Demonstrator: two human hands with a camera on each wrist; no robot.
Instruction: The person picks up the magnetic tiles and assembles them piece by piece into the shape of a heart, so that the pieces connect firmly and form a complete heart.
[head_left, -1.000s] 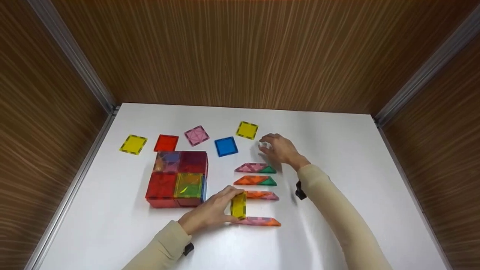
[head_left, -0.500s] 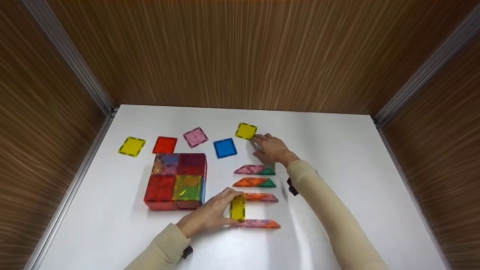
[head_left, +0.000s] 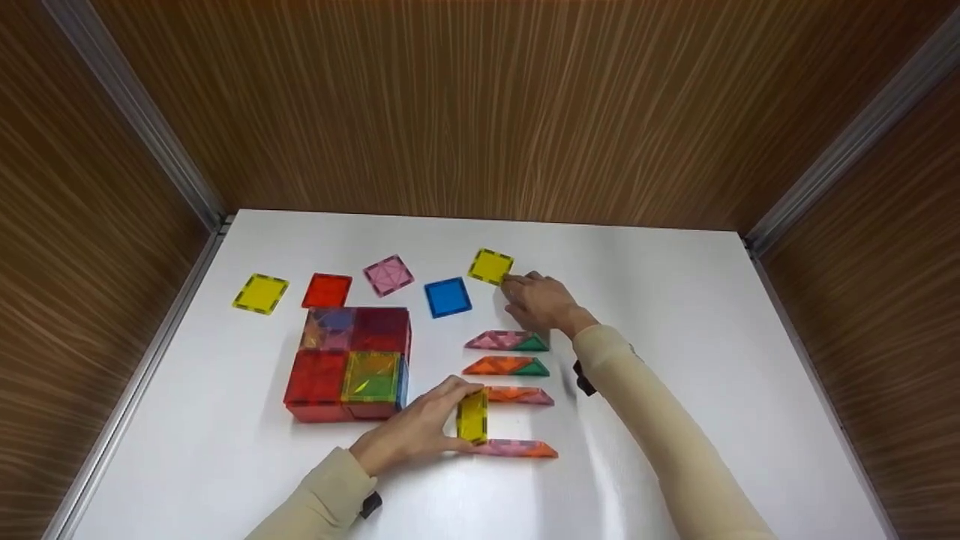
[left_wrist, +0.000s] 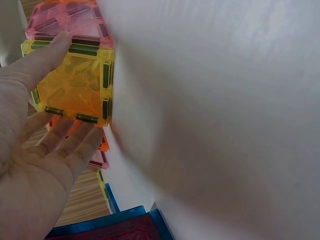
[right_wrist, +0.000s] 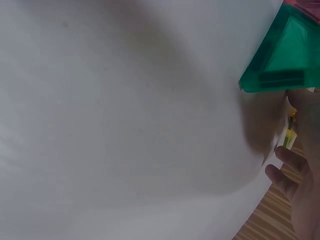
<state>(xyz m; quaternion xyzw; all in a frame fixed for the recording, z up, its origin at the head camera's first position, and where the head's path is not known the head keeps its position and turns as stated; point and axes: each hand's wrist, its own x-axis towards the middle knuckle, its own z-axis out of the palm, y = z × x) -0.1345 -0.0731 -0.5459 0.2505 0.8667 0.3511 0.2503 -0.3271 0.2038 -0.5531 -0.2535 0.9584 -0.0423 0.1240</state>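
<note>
My left hand point(head_left: 412, 426) grips a yellow square magnetic tile point(head_left: 472, 417) standing on edge. In the left wrist view the thumb lies along the top of this yellow tile point(left_wrist: 75, 85), with several fingertips under its lower edge. It stands against the left ends of two upright strips, an orange-and-pink strip point(head_left: 519, 395) and a pink-and-orange strip point(head_left: 516, 448). At the back, my right hand point(head_left: 541, 300) touches the near right corner of a flat yellow square tile point(head_left: 490, 267) with its fingertips. The right wrist view shows only a sliver of this tile, behind the fingers.
Two more strips, pink-and-green point(head_left: 507, 341) and orange-and-green point(head_left: 505, 366), stand between the hands. A block of coloured tiles point(head_left: 319, 375) sits left. Flat blue point(head_left: 448, 298), pink point(head_left: 388, 275), red point(head_left: 328, 291) and yellow point(head_left: 260, 293) tiles lie behind. Wooden panels point(head_left: 480, 112) surround the table.
My right hand has moved left from beside the flat yellow tile and now touches its corner. The left hand keeps its hold on the upright yellow tile.
</note>
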